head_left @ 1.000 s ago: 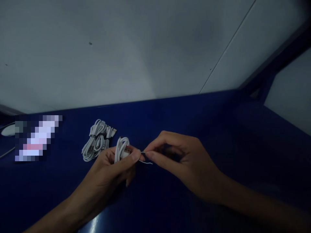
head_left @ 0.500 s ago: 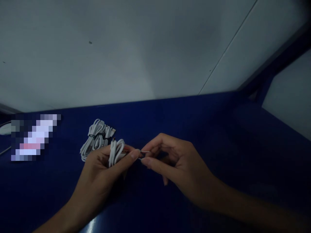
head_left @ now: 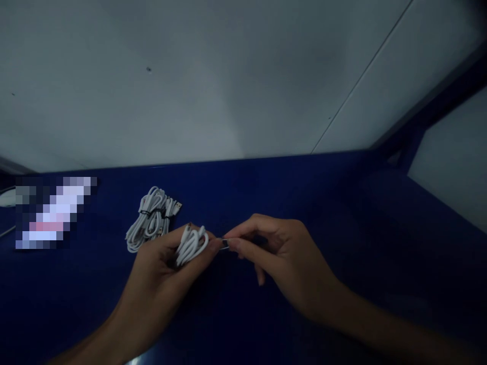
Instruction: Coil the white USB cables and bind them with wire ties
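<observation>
A coiled white cable (head_left: pixel 193 246) is gripped in my left hand (head_left: pixel 163 263), its loops standing up between thumb and fingers. Just to the right, the thumb and forefinger of my right hand (head_left: pixel 279 248) are pinched together close to the left fingertips. Between the two sets of fingertips shows a thin strand (head_left: pixel 224 248), pale with a dark bit; its kind is too small to make out. Behind my left hand lies a pile of white USB cables (head_left: pixel 150 218), bundled with black ties, with a metal plug at its right side.
The blue tabletop (head_left: pixel 323 203) runs back to a grey-white panel (head_left: pixel 228 76). At the left lies a pixelated bright object (head_left: pixel 57 213), with a white rounded thing (head_left: pixel 7 197) beside it. A blue frame (head_left: pixel 413 147) stands at the right.
The coiled cable has turned and shifted slightly right in my left hand. My right fingertips have closed together on the strand, nearer to the left ones.
</observation>
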`<action>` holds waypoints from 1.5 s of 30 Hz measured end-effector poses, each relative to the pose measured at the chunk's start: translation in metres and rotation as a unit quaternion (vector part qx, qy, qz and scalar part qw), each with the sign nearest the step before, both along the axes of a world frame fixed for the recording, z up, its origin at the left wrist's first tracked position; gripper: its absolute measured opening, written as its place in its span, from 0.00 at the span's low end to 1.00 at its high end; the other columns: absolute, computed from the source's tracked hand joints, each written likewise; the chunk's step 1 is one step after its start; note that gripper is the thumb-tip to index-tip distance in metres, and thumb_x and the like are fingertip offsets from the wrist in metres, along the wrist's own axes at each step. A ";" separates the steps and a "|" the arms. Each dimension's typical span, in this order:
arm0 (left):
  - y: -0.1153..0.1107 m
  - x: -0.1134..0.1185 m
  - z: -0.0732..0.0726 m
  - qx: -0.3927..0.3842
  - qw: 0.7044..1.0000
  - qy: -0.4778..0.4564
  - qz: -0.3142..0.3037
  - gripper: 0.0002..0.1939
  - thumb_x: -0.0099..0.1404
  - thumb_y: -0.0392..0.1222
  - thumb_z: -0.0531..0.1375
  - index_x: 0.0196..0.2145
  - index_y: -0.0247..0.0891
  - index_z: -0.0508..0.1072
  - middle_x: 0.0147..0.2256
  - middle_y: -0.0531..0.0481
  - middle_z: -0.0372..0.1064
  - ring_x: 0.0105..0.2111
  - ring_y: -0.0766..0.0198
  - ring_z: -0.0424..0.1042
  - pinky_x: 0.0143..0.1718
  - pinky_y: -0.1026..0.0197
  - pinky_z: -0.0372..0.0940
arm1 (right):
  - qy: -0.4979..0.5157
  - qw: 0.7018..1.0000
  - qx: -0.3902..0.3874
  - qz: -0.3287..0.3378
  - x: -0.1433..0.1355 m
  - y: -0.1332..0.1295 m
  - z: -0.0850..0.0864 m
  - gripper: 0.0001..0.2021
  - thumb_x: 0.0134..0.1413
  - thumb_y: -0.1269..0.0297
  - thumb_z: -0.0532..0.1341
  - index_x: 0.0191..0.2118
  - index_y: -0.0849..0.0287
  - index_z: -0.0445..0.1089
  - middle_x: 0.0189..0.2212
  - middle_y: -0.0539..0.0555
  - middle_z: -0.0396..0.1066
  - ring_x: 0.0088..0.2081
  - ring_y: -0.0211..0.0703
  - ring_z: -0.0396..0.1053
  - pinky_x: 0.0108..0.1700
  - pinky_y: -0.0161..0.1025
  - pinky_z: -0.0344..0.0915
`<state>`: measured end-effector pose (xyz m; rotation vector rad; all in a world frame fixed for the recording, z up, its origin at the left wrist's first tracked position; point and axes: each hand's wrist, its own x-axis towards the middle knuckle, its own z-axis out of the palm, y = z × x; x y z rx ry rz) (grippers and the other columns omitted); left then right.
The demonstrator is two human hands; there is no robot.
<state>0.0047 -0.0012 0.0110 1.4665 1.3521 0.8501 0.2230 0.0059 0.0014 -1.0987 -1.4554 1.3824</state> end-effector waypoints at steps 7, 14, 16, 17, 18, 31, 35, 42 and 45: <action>0.003 -0.003 -0.007 -0.138 0.985 -0.098 -0.019 0.17 0.74 0.59 0.67 0.52 0.47 0.80 0.22 0.61 0.52 0.20 0.70 0.48 0.18 0.68 0.45 | -0.119 0.988 0.047 -0.081 0.011 0.016 0.001 0.04 0.67 0.64 0.72 0.42 0.51 0.87 0.36 0.49 0.83 0.23 0.33 0.71 0.23 0.32 0.69; 0.009 -0.002 -0.013 -0.197 0.951 -0.239 -0.008 0.19 0.78 0.52 0.62 0.59 0.40 0.80 0.25 0.54 0.68 0.21 0.65 0.65 0.24 0.64 0.66 | -0.263 0.962 0.047 -0.056 0.020 0.031 -0.003 0.04 0.67 0.68 0.72 0.42 0.53 0.86 0.36 0.50 0.84 0.37 0.42 0.81 0.41 0.39 0.77; 0.012 -0.003 -0.015 -0.196 0.946 -0.257 -0.025 0.20 0.79 0.50 0.61 0.60 0.38 0.79 0.27 0.50 0.75 0.22 0.62 0.72 0.26 0.61 0.70 | -0.279 0.957 0.055 -0.061 0.021 0.031 -0.003 0.04 0.68 0.68 0.71 0.43 0.53 0.85 0.37 0.50 0.84 0.38 0.42 0.81 0.41 0.40 0.78; 0.014 -0.003 -0.017 -0.193 0.944 -0.267 -0.031 0.20 0.79 0.49 0.61 0.61 0.38 0.78 0.29 0.48 0.78 0.23 0.61 0.74 0.26 0.61 0.71 | -0.284 0.955 0.058 -0.063 0.021 0.030 -0.003 0.04 0.68 0.68 0.71 0.45 0.53 0.85 0.37 0.50 0.84 0.38 0.42 0.81 0.42 0.41 0.78; 0.015 -0.004 -0.020 -0.190 0.942 -0.276 -0.035 0.19 0.79 0.48 0.61 0.61 0.37 0.78 0.30 0.47 0.80 0.23 0.60 0.76 0.28 0.60 0.72 | -0.288 0.954 0.061 -0.062 0.022 0.030 -0.003 0.04 0.69 0.68 0.70 0.46 0.54 0.84 0.37 0.50 0.84 0.38 0.43 0.81 0.42 0.41 0.78; 0.017 -0.001 -0.020 -0.217 0.927 -0.304 -0.023 0.17 0.78 0.46 0.61 0.57 0.34 0.78 0.44 0.35 0.86 0.34 0.49 0.86 0.39 0.50 0.81 | -0.325 0.929 0.171 -0.039 0.026 0.034 -0.008 0.06 0.68 0.72 0.71 0.46 0.53 0.81 0.39 0.49 0.76 0.37 0.41 0.75 0.40 0.42 0.72; 0.017 -0.004 -0.023 -0.224 0.929 -0.294 -0.023 0.18 0.79 0.47 0.61 0.58 0.35 0.79 0.45 0.35 0.85 0.35 0.48 0.86 0.40 0.50 0.81 | -0.353 0.918 0.181 -0.005 0.021 0.029 -0.012 0.04 0.67 0.71 0.72 0.43 0.56 0.80 0.41 0.50 0.74 0.37 0.41 0.74 0.40 0.41 0.72; 0.014 -0.002 -0.014 -0.211 0.942 -0.261 -0.020 0.18 0.79 0.49 0.61 0.58 0.36 0.80 0.49 0.35 0.85 0.40 0.47 0.86 0.45 0.49 0.81 | -0.386 0.902 0.191 -0.032 0.019 0.029 -0.018 0.04 0.70 0.71 0.69 0.40 0.56 0.78 0.40 0.50 0.74 0.36 0.40 0.73 0.38 0.40 0.70; 0.012 -0.004 -0.013 -0.215 0.950 -0.227 -0.025 0.19 0.79 0.50 0.63 0.61 0.40 0.79 0.54 0.36 0.83 0.44 0.47 0.86 0.50 0.50 0.79 | -0.402 0.893 0.196 -0.054 0.020 0.032 -0.021 0.04 0.69 0.72 0.69 0.40 0.57 0.77 0.40 0.50 0.74 0.37 0.41 0.73 0.38 0.40 0.69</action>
